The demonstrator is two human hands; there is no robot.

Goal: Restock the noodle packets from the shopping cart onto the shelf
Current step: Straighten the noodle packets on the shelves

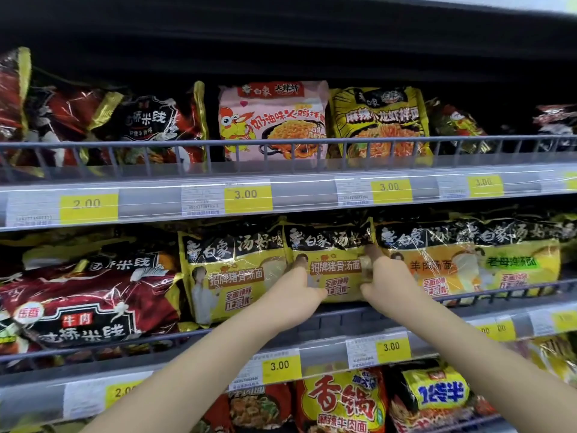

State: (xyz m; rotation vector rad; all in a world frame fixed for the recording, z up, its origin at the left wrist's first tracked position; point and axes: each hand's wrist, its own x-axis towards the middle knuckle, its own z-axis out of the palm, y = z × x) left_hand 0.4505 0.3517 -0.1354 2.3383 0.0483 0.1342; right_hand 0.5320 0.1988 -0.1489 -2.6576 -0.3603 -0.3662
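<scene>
Fingertips of both hands are partly hidden against the wrapper; cart out of frame. Left hand (292,289) and right hand (382,282) each grip a side of the yellow noodle packet (335,267), fingers curled on its edges. Packet stands upright on the middle shelf (331,323), between a matching yellow packet (234,276) and an orange-panelled one (437,264) (labels blurred). Upper shelf (296,142) holds a pink packet (274,120).

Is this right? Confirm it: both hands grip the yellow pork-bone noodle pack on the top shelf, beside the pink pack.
Not quite. In the head view, the left hand and right hand do grip the yellow pork-bone noodle pack, but it is on the middle shelf, beside a matching yellow pack. The pink pack sits one shelf above.
</scene>
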